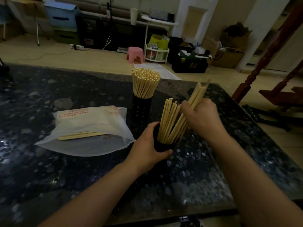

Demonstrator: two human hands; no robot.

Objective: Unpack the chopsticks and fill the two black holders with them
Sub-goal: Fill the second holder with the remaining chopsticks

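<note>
Left hand (148,145) grips the near holder (161,145); right hand (200,117) clamps a blurred chopstick bundle (196,97) over it. Full holder (141,108) near the table's (49,177) far edge; bag (88,128) left.

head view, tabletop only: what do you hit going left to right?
plastic bag with a few chopsticks left inside → full black holder → left hand gripping the nearer black holder → right hand holding a bundle of chopsticks
</note>
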